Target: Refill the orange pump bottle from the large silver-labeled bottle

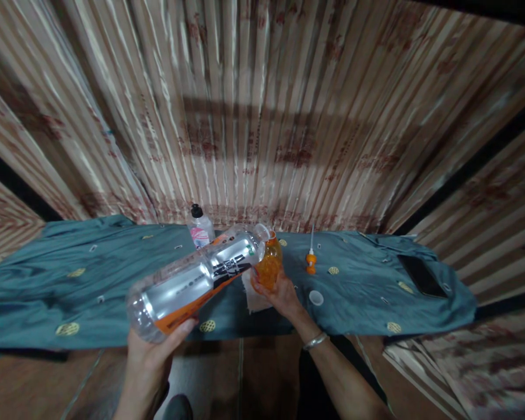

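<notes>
My left hand (155,356) is closed round the base end of a large clear plastic bottle (201,274) with a silver, black and orange label. The bottle lies tilted, its uncapped mouth at the upper right. That mouth is over or right beside the top of a small orange see-through bottle (269,262), which my right hand (282,294) grips. Whether the two rims touch, I cannot tell. Right of it, an orange spray or pump top (310,261) with a thin tube rests on the cloth. Nearer to me lies a white cap (316,298).
A blue-green patterned cloth (359,303) covers the narrow table. Behind the large bottle stands a clear bottle with a black cap and pink label (200,228). A white tissue (254,298) lies under my right hand, and a black phone (421,275) at the right. Striped curtain (254,116) hangs behind.
</notes>
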A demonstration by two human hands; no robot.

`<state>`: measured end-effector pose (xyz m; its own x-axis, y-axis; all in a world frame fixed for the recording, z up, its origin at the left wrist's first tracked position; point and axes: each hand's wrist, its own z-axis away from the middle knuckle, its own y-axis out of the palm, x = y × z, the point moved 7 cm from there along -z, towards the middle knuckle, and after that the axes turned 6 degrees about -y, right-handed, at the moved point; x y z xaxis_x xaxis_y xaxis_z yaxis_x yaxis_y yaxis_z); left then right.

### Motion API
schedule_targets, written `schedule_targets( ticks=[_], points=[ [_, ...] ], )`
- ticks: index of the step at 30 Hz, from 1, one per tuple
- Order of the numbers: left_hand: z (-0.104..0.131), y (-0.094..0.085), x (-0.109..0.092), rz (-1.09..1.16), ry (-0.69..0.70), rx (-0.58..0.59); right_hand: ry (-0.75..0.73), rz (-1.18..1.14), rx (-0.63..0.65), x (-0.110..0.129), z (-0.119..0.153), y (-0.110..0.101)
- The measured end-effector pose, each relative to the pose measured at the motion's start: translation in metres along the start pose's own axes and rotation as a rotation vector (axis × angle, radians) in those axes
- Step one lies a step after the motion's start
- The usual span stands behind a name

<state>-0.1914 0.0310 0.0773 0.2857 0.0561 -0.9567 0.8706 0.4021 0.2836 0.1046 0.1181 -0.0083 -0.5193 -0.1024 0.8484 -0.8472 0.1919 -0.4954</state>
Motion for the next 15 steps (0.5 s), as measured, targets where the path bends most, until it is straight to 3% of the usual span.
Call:
schedule_targets(
  ticks=[15],
  points=[
    [-0.0015,-0.0011,0.0026,0.011,0.013,0.024,0.058,0.004,-0.01,0.0014,0.0007,-0.0007]
  ],
)
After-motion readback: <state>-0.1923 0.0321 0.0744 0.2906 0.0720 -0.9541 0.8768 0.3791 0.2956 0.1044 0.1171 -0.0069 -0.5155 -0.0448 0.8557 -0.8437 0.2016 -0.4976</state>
